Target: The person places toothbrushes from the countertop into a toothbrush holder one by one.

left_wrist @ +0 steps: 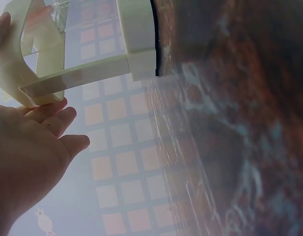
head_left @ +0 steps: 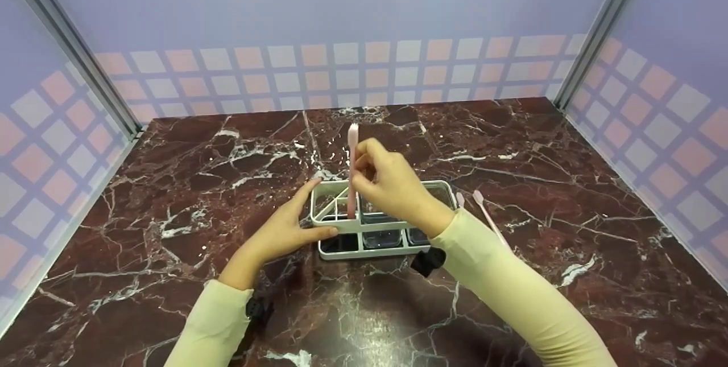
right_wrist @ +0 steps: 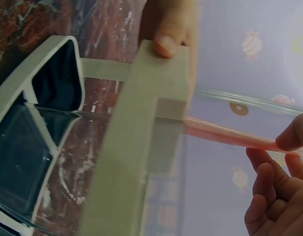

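Note:
A pink toothbrush [head_left: 352, 156] stands nearly upright with its bristle head up, and its lower end is inside the left part of a white two-tier toothbrush holder [head_left: 364, 253]. My right hand [head_left: 389, 182] pinches the handle between thumb and fingers, as the right wrist view also shows. My left hand [head_left: 287, 222] holds the upper tier at its left end, thumb at the front and fingers behind. Seen from the left wrist, the fingers of that hand lie along the rim [left_wrist: 43, 98]. The toothbrush's bottom tip is hidden by the holder's wall.
Two more pink toothbrushes lie right of the holder: one [head_left: 480, 199] reaches under the right forearm, the other [head_left: 460, 200] shows only its head. Dark compartments [head_left: 382, 239] fill the lower tier. Tiled-pattern walls [head_left: 347, 71] bound the marbled tabletop [head_left: 187, 196].

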`<control>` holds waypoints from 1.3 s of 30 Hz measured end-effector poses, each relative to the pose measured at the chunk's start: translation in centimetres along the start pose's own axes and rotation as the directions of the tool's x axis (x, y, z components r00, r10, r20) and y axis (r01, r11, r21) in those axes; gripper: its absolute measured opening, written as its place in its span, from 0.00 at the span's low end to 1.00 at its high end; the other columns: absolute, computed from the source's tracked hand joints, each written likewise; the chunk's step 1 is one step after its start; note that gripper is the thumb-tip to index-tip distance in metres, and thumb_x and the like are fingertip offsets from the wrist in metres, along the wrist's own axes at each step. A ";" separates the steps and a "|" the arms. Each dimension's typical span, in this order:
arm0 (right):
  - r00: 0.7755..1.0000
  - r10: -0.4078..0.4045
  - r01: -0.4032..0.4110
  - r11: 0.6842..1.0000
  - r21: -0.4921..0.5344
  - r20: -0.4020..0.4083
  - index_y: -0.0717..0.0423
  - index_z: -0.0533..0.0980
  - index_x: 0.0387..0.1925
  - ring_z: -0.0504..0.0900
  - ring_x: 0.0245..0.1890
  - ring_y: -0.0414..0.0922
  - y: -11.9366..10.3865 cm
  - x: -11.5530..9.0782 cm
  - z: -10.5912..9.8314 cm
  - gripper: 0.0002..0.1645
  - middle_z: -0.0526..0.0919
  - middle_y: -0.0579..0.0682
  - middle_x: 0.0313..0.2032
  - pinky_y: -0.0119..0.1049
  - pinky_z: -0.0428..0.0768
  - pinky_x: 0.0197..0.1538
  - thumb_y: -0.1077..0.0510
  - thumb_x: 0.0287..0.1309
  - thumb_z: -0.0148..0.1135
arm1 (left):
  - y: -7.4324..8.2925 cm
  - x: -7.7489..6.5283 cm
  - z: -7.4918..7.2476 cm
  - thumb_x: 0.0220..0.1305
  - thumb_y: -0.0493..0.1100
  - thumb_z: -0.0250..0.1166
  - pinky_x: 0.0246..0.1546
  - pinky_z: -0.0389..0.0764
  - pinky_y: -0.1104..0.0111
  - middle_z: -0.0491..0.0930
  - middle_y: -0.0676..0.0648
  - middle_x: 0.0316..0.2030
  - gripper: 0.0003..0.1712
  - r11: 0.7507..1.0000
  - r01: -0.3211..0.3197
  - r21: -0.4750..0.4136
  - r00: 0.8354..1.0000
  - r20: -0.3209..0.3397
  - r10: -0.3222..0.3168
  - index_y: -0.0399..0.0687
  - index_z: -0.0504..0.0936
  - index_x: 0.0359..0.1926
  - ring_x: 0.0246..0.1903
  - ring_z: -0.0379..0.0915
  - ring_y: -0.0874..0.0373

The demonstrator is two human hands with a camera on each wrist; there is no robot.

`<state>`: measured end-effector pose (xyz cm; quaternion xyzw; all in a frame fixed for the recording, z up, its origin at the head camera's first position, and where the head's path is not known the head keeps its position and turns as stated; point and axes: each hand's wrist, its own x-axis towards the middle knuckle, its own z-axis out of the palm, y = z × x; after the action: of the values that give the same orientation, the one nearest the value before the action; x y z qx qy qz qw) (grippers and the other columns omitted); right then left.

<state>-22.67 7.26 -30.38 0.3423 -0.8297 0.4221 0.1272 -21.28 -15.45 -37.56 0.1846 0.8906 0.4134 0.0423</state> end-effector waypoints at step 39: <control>0.994 0.044 -0.031 0.992 -0.124 0.105 0.58 0.72 0.37 0.73 0.23 0.39 1.6 -0.4 3.5 0.07 0.85 0.48 0.30 0.30 0.72 0.27 0.65 0.55 0.57 | -0.1 -0.1 0.1 0.50 0.61 0.72 0.68 0.55 0.42 0.52 0.36 0.73 0.62 1.000 0.003 0.009 1.000 -0.004 -0.003 0.53 0.45 0.76 0.69 0.53 0.37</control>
<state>-23.14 5.34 -33.71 0.3405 -0.8659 0.3537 0.0953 -21.22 -15.45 -37.69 0.1826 0.8929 0.4094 0.0405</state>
